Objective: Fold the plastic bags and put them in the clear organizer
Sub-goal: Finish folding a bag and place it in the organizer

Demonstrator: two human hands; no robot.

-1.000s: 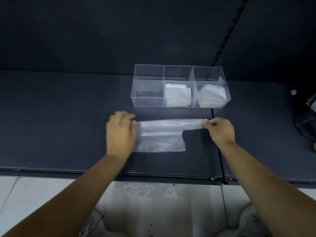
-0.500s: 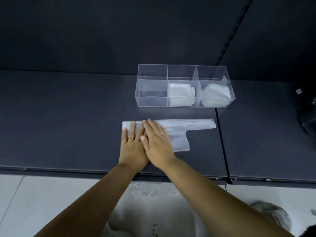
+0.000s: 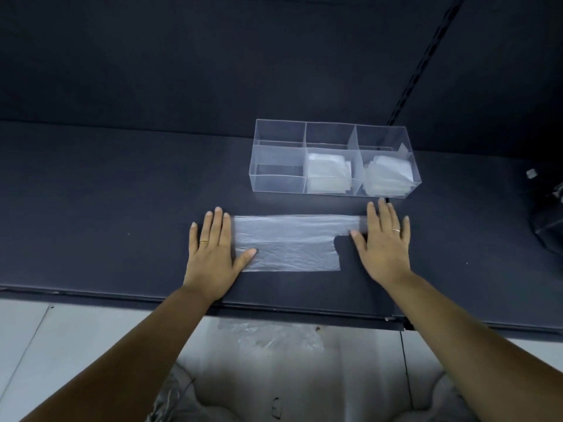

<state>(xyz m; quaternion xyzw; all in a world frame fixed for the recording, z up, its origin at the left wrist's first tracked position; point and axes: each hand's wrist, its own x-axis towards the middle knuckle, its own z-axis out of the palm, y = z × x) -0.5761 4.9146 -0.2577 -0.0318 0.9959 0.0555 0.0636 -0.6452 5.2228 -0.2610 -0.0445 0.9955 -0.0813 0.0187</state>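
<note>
Now both hands lie flat with fingers straight and spread. The left hand (image 3: 213,254) rests at the left end of the bag (image 3: 292,242), its thumb on the plastic. The right hand (image 3: 385,242) presses on the narrow strip at the bag's right end. The bag lies flattened on the dark shelf (image 3: 106,223), just in front of the organizer (image 3: 277,184), whose middle and right compartments hold folded bags (image 3: 327,175). Another loose bag (image 3: 274,335) lies on the floor below the shelf edge.
</note>
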